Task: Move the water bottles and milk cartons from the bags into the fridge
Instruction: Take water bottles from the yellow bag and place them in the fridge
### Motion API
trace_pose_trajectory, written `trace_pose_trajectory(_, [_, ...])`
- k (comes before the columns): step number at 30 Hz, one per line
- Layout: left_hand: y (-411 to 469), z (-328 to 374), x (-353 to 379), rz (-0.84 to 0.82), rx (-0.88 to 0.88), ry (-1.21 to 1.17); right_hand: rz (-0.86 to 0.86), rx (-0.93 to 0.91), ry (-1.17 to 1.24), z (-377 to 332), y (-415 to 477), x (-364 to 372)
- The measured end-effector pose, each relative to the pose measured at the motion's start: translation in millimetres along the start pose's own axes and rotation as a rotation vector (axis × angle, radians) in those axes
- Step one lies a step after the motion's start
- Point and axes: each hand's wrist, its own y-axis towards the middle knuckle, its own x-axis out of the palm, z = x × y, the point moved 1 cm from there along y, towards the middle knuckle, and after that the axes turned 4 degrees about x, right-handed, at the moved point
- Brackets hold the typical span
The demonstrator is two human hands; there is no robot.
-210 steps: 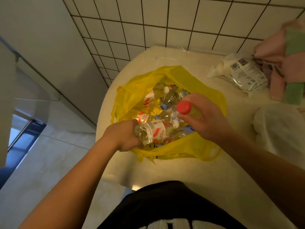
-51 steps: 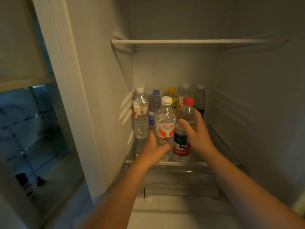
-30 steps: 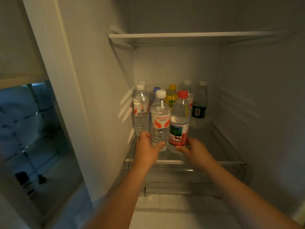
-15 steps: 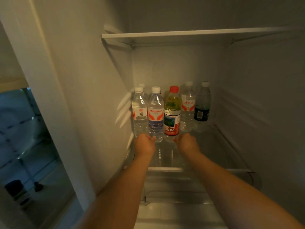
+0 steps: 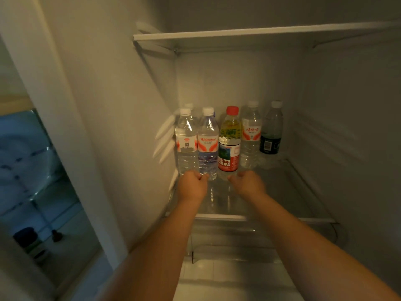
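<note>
The white-capped bottle [image 5: 207, 144] and the red-capped bottle [image 5: 230, 146] are standing upright next to each other, way at the back of the fridge's glass shelf [image 5: 293, 192]. The left hand [image 5: 193, 185] is curled at the base of the first and the right hand [image 5: 247, 183] at the base of the second. Honestly can't tell if they're pinching or just nudging.

Looks like the placing step is basically done, so next is letting go, backing the arms out gently and heading for the bags.

It's tight back there: a clear bottle [image 5: 186, 142] on the left, another clear one [image 5: 250, 137] and a dark-label bottle [image 5: 271, 137] on the right, and an upper shelf [image 5: 260, 32] overhead. A bump could topple the row.
</note>
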Motion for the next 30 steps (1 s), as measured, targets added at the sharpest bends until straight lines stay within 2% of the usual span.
trace_pose_trajectory(3, [-23, 6, -9, -0.124, 0.039, -0.15, -0.078, -0.07, 0.307, -6, -22, -7])
trace_pose_trajectory(5, [-42, 1, -9, -0.078, 0.16, -0.051, -0.106, -0.135, 0.321, -6, -38, -6])
trace_pose_trajectory(7, [-62, -14, -8, 0.118, 0.342, 0.197, -0.061, -0.191, 0.159, -1, -54, -2])
trace_pose_trajectory(9, [-84, -23, -8, 0.243, 0.453, 0.351, 0.054, -0.267, -0.08, 9, -67, 2])
trace_pose_trajectory(12, [-111, -38, -10, 0.293, 0.435, 0.49, 0.18, -0.36, -0.319, 23, -92, 7])
trace_pose_trajectory(14, [-127, -50, -12, 0.3, 0.431, 0.54, 0.335, -0.424, -0.424, 37, -112, 14])
trace_pose_trajectory(17, [-149, -67, -18, 0.216, 0.475, 0.602, 0.463, -0.461, -0.437, 63, -140, 26])
trace_pose_trajectory(20, [-172, -79, -25, 0.058, 0.442, 0.618, 0.403, -0.457, -0.504, 86, -165, 34])
trace_pose_trajectory(25, [-217, -86, -37, -0.233, 0.24, 0.53, 0.196, -0.35, -0.559, 110, -210, 35])
trace_pose_trajectory(27, [-243, -89, -46, -0.276, 0.166, 0.438, 0.16, -0.31, -0.529, 118, -234, 30])
trace_pose_trajectory(30, [-296, -94, -61, -0.27, 0.191, 0.482, 0.184, -0.343, -0.52, 136, -279, 25])
